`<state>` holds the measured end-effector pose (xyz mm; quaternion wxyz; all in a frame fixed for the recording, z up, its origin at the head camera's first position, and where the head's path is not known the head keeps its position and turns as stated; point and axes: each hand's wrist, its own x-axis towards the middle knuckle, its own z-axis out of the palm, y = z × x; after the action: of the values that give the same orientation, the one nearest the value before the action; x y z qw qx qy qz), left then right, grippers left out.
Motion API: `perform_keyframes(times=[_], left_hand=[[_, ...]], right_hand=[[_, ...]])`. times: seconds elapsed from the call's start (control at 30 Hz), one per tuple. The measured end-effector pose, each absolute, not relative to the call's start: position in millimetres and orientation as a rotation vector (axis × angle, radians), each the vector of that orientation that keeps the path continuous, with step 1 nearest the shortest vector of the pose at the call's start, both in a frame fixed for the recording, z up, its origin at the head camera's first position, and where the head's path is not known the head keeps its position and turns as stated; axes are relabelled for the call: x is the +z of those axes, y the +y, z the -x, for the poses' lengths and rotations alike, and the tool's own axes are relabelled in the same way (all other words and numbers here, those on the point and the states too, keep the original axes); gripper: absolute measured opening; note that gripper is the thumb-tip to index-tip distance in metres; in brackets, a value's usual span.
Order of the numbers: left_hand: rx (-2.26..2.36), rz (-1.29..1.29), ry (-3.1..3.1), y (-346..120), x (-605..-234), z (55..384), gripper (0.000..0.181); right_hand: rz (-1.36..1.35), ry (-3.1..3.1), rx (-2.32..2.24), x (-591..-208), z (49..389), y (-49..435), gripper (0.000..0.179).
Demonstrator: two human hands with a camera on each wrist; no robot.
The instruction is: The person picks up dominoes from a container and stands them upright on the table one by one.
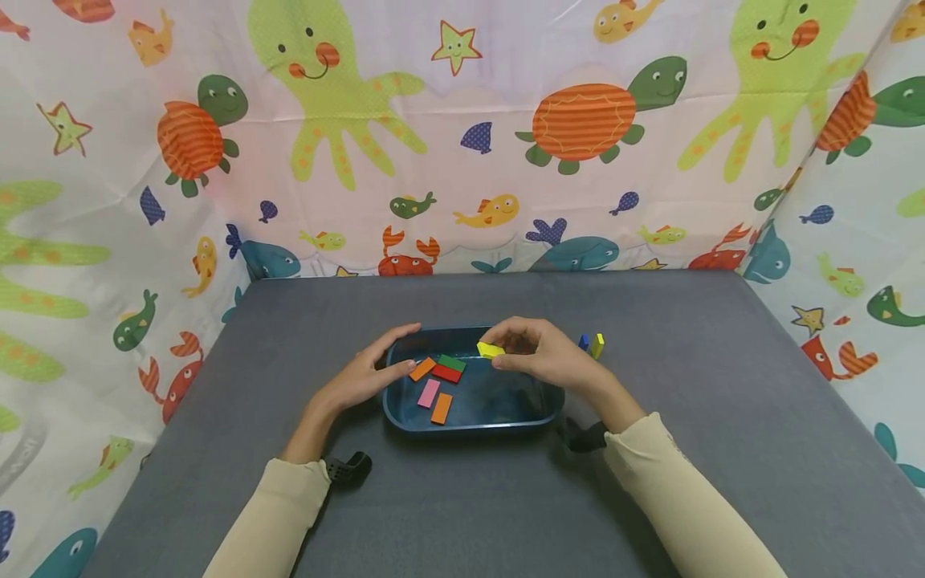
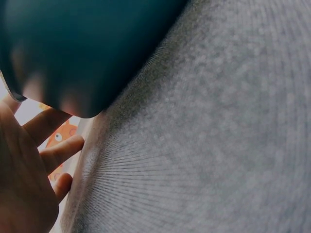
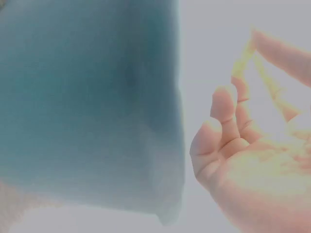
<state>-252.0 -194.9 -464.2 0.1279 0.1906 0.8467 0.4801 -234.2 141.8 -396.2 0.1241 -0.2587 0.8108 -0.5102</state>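
A dark blue tray (image 1: 499, 405) sits on the grey table between both hands. My left hand (image 1: 361, 377) rests along its left rim with fingers extended; the left wrist view shows spread fingers (image 2: 63, 151) by the tray's wall (image 2: 97, 48). Above the tray's back right part, my right hand (image 1: 552, 353) pinches a yellow block (image 1: 491, 350) between thumb and fingertips. Lying in the tray's left half are an orange block (image 1: 422, 369), a green block (image 1: 452, 363), a red block (image 1: 446, 374), a pink block (image 1: 429, 393) and a second orange block (image 1: 442, 409).
Behind the right wrist, a blue block (image 1: 583, 342) and another yellow block (image 1: 597, 346) stand upright on the table (image 1: 462, 506), right of the tray. A sheet printed with sea animals (image 1: 462, 104) hangs around the back and sides.
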Motion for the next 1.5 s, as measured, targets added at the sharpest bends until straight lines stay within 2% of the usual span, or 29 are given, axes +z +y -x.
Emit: perform_keyframes(times=[0.37, 0.63, 0.97, 1.17, 1.5], left_hand=[[1.398, -0.562, 2.462, -196, -465, 254, 0.061], [1.394, -0.569, 2.465, -196, -466, 254, 0.062], [1.393, -0.572, 2.465, -195, -465, 253, 0.062], [1.403, -0.583, 2.460, -196, -465, 252, 0.062], [1.407, -0.578, 2.456, -196, -465, 253, 0.061]], right_hand=[[0.644, 2.353, -1.677, -387, 231, 186, 0.031], [0.537, 2.444, -1.849, -386, 233, 236, 0.029], [0.257, 2.442, -2.014, -408, 237, 285, 0.034], [0.127, 2.443, -1.874, -426, 242, 299, 0.037], [0.082, 2.423, -1.645, -449, 246, 309, 0.040]])
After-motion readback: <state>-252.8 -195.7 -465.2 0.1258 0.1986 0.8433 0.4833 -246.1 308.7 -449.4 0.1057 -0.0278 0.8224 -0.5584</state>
